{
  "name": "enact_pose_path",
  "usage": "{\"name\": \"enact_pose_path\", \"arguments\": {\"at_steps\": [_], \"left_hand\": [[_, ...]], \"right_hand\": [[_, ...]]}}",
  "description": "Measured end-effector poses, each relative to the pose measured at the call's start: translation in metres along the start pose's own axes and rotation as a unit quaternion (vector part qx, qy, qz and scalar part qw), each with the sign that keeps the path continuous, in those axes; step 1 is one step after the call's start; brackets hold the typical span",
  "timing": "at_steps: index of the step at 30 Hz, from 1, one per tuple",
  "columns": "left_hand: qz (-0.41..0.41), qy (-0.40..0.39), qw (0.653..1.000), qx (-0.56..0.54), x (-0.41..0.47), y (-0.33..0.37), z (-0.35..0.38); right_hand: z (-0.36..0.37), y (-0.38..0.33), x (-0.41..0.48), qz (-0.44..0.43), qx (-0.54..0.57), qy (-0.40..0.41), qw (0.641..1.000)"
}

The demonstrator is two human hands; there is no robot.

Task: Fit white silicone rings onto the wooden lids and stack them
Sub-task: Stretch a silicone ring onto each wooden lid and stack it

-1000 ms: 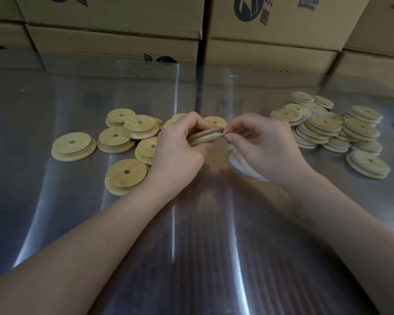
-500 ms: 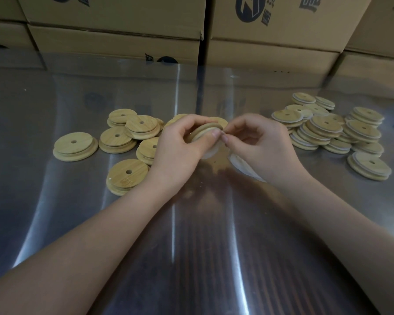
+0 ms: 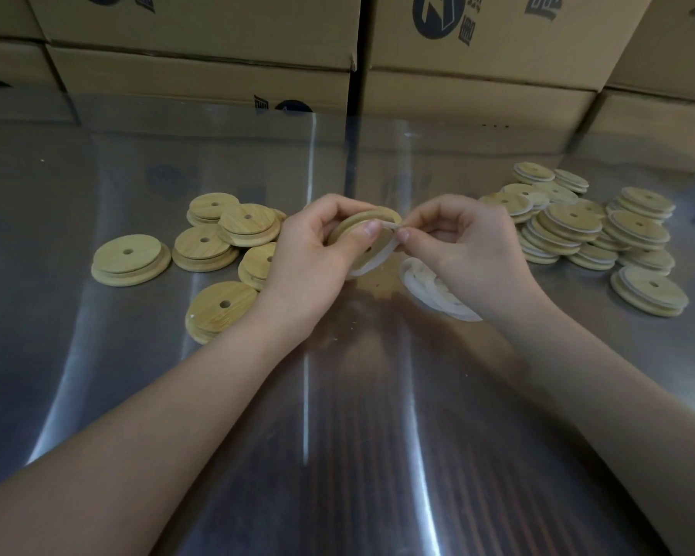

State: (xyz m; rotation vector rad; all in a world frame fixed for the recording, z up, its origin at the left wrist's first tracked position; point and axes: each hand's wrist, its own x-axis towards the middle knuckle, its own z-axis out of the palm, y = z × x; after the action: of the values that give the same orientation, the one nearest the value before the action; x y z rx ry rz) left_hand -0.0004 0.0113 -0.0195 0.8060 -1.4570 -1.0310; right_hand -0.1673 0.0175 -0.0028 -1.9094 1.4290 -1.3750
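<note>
Just above the glossy grey desk, the left hand gripped a round pale wooden lid. The lid was tilted on edge, with the thumb across its near face and the fingers curled over its far rim. It had a stepped profile, a wider disc joined to a narrower one, and a small hole near the middle. A thin white silicone ring lay against the lid, its loose loop sagging below; how much of it already sat on the step could not be told. The right hand pinched the ring's upper end between thumb and forefinger, just beside the left thumb tip. Under the right wrist a small heap of white silicone rings lay on the desk. Bare wooden lids lay loosely overlapped to the left. Lids with white bands at their edges sat in low stacks to the right. Brown cardboard boxes stood along the desk's far edge.
</note>
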Motion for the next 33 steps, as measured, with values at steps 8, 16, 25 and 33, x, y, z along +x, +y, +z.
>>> {"name": "enact_pose_path", "arguments": {"at_steps": [8,16,25,33], "left_hand": [[0.027,-0.039,0.999,0.012,0.002,-0.001,-0.002],[0.052,-0.041,0.994,0.089,0.002,-0.005,-0.005],[0.060,-0.011,0.990,0.130,0.000,-0.007,-0.002],[0.000,0.009,1.000,0.027,-0.001,-0.009,0.001]], "right_hand": [[-0.006,0.004,0.002,0.009,-0.008,-0.025,1.000],[-0.003,0.011,-0.001,-0.108,-0.097,-0.016,0.989],[0.002,0.009,-0.003,-0.164,-0.086,-0.010,0.983],[0.008,0.010,-0.005,-0.141,-0.075,0.016,0.987]]}}
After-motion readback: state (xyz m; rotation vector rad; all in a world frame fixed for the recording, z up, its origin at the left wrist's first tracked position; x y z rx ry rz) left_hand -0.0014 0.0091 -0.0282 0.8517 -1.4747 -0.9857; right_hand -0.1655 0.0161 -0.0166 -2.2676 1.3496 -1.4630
